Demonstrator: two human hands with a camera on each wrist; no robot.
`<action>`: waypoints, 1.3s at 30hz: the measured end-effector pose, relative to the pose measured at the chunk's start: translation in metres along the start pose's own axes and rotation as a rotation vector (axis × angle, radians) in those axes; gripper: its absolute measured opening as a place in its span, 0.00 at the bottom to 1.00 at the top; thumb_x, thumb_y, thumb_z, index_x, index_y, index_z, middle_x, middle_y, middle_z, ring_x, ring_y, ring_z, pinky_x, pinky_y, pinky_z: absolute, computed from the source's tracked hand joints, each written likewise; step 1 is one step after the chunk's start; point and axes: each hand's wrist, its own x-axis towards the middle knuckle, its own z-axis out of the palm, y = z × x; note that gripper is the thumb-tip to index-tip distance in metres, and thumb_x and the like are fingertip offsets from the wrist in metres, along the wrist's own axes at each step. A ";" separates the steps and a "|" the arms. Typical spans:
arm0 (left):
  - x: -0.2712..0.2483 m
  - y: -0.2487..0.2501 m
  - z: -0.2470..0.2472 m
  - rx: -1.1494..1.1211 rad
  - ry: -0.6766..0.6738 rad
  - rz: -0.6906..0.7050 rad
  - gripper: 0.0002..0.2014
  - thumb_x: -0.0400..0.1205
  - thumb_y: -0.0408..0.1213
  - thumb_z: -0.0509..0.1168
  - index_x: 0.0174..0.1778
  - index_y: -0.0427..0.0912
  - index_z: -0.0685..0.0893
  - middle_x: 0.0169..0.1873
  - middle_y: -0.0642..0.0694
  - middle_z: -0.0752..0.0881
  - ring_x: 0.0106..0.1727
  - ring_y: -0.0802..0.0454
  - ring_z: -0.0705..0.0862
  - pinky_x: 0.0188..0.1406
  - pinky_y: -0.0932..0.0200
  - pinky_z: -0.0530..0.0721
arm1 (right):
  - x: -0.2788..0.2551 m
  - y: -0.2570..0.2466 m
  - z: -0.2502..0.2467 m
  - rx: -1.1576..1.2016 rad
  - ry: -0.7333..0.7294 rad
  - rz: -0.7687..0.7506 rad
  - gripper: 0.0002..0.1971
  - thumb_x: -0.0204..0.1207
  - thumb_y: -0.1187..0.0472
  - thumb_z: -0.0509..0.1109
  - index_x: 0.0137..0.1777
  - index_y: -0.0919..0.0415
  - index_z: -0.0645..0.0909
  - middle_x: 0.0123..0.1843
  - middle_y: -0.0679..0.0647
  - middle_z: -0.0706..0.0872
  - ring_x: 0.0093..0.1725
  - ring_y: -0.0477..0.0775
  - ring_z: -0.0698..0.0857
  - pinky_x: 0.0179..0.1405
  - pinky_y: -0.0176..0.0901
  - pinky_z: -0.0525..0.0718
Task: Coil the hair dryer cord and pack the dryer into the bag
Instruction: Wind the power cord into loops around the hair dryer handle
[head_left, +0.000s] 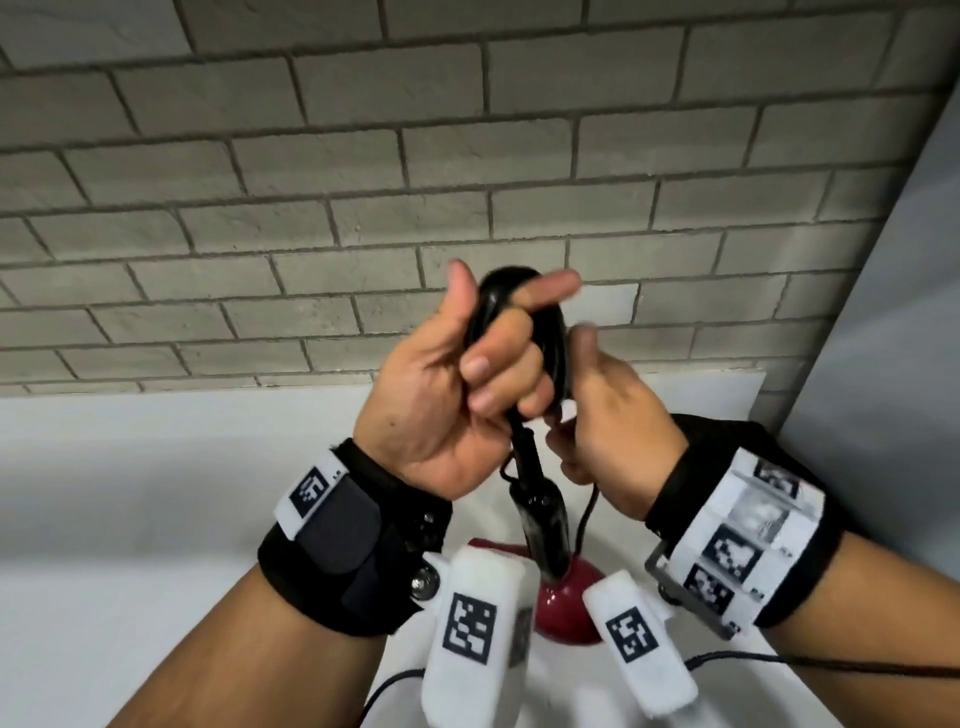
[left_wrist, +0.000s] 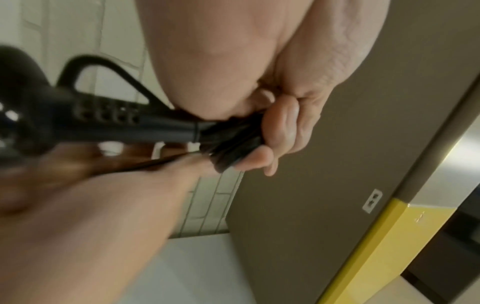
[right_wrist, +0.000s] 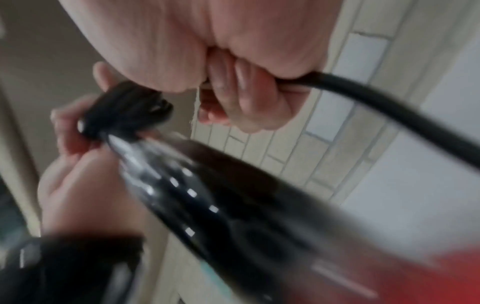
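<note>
My left hand is raised and grips a bundle of black cord loops in curled fingers, forefinger pointing right. The same coil fills its fingers in the left wrist view. Just right of it, my right hand is curled round the loose cord, which trails away from it. The hair dryer hangs below the coil by its black handle, with its red body lowest. No bag shows in any view.
A grey brick wall stands close ahead above a white counter. A grey panel closes the right side. A thin black cable runs off at lower right. A wall outlet sits near a yellow edge.
</note>
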 end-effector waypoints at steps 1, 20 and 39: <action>0.001 0.006 -0.002 -0.004 0.012 0.033 0.30 0.86 0.50 0.46 0.67 0.26 0.75 0.20 0.52 0.67 0.20 0.57 0.60 0.29 0.61 0.72 | -0.003 0.009 -0.001 -0.120 -0.012 -0.098 0.23 0.84 0.40 0.50 0.41 0.56 0.75 0.26 0.50 0.69 0.20 0.45 0.66 0.21 0.38 0.62; 0.016 0.018 -0.027 0.224 0.392 0.284 0.25 0.89 0.47 0.49 0.71 0.29 0.72 0.25 0.53 0.70 0.24 0.57 0.68 0.34 0.60 0.75 | -0.034 0.016 -0.005 -0.177 -0.394 0.161 0.19 0.87 0.60 0.58 0.34 0.58 0.81 0.20 0.50 0.81 0.11 0.44 0.69 0.12 0.33 0.66; -0.006 -0.016 -0.012 0.976 0.057 -0.122 0.38 0.84 0.56 0.49 0.34 0.21 0.84 0.11 0.49 0.70 0.14 0.54 0.67 0.23 0.69 0.73 | -0.008 -0.059 -0.067 -0.869 -0.349 -0.343 0.17 0.81 0.48 0.60 0.34 0.53 0.81 0.26 0.43 0.83 0.25 0.44 0.76 0.28 0.34 0.73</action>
